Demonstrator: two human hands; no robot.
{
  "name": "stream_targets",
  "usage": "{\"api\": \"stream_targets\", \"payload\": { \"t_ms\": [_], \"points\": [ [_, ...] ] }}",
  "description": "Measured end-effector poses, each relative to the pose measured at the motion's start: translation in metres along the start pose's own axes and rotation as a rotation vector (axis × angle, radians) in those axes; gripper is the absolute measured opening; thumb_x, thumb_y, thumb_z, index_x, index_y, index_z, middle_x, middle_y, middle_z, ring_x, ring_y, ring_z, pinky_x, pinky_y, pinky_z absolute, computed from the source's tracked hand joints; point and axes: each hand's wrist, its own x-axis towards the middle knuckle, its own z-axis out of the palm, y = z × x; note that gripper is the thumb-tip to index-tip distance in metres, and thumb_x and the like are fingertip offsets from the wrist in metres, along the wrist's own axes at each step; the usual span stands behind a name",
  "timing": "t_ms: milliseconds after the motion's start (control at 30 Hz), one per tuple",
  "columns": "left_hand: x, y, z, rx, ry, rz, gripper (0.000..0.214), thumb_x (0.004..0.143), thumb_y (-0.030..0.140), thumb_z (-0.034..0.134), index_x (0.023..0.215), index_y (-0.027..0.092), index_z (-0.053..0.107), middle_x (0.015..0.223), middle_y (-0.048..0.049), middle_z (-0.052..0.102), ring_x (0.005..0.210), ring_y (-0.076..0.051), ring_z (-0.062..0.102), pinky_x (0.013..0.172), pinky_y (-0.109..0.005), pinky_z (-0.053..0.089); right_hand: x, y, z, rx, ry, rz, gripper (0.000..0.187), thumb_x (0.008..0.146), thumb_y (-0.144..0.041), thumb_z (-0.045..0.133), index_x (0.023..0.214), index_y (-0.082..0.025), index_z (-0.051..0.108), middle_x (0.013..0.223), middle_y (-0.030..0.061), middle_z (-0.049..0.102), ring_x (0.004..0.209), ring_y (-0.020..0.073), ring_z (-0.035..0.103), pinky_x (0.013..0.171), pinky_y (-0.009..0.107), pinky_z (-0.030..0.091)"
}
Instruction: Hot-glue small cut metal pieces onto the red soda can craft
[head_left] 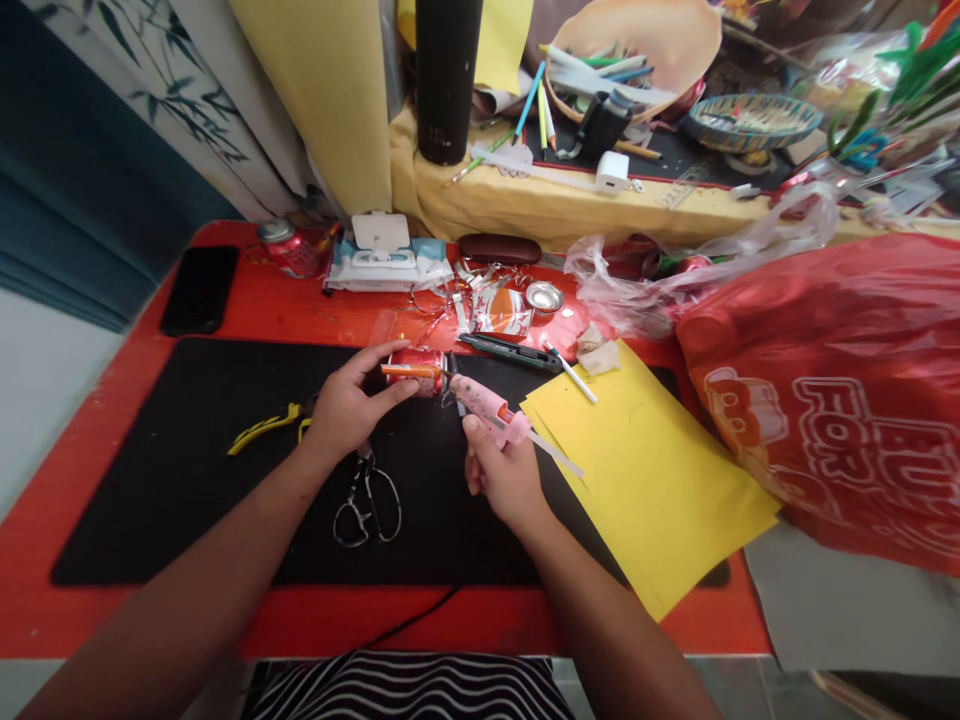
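Note:
My left hand [351,400] grips a small red can [424,372] lying on its side, thumb in front and fingers behind. An orange strip runs along the can's near side. In my right hand [506,470] is a pink hot glue gun [484,400], its nozzle close to the can's right end; whether they touch I cannot tell. A clear glue stick [556,455] sticks out of the gun's back. Below my left hand lie scissors [367,505] with dark, patterned handles, their blades partly hidden. Yellow-handled pliers [264,428] rest left of that hand, partly covered by it.
Yellow paper sheets [652,480] lie at the right of the black mat [187,470]. Behind the hands are a utility knife [510,352], metal scraps and a wet-wipes pack [386,262]. A phone [199,290] sits back left; a red bag [832,400] bulges at the right.

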Motion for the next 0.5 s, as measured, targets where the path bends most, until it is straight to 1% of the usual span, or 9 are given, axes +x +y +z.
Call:
{"api": "stream_targets", "payload": {
  "t_ms": [67,100,367,433,500],
  "points": [
    [0.0002,0.0005,-0.0003,0.003,-0.002,0.0,0.065,0.084,0.06,0.088,0.137,0.024,0.079,0.149,-0.0127,0.076,0.14,-0.038,0.069,0.127,-0.055,0.047,-0.0001,0.0004,-0.0002,0.001,-0.002,-0.005,0.067,0.093,-0.084,0.069,0.081,-0.019,0.079,0.041,-0.0048,0.051,0.036,0.0119,0.049,0.039,0.022,0.037],
    [0.0003,0.0007,-0.0003,0.006,-0.001,0.0,0.065,0.084,0.06,0.088,0.137,0.025,0.079,0.149,-0.0125,0.076,0.14,-0.038,0.069,0.127,-0.055,0.047,0.0,0.0009,-0.0003,-0.002,-0.004,-0.007,0.067,0.093,-0.084,0.069,0.081,-0.019,0.079,0.041,-0.0047,0.051,0.036,0.012,0.05,0.039,0.021,0.037],
    [0.0002,-0.0026,0.0001,0.006,-0.002,0.001,0.066,0.084,0.062,0.087,0.138,0.025,0.079,0.15,-0.0129,0.076,0.14,-0.039,0.069,0.127,-0.056,0.047,0.001,0.0045,-0.0004,-0.021,0.002,-0.008,0.068,0.093,-0.084,0.068,0.065,-0.022,0.07,0.04,-0.0039,0.05,0.036,0.0125,0.05,0.04,0.023,0.036],
    [0.0001,-0.003,-0.0001,0.0,-0.009,0.0,0.066,0.085,0.061,0.087,0.139,0.025,0.078,0.15,-0.0131,0.076,0.139,-0.038,0.069,0.128,-0.057,0.046,0.0008,0.004,-0.0005,-0.023,-0.005,-0.006,0.068,0.094,-0.084,0.067,0.07,-0.021,0.075,0.039,-0.0041,0.05,0.035,0.0124,0.05,0.04,0.023,0.036],
    [0.0,-0.0026,-0.0003,-0.003,-0.012,0.0,0.066,0.085,0.06,0.087,0.14,0.024,0.078,0.15,-0.0134,0.076,0.14,-0.038,0.069,0.128,-0.056,0.046,0.0005,0.003,-0.0007,-0.018,-0.013,-0.007,0.066,0.095,-0.082,0.068,0.087,-0.018,0.083,0.039,-0.0052,0.05,0.035,0.0124,0.049,0.039,0.022,0.036]
  ]
}}
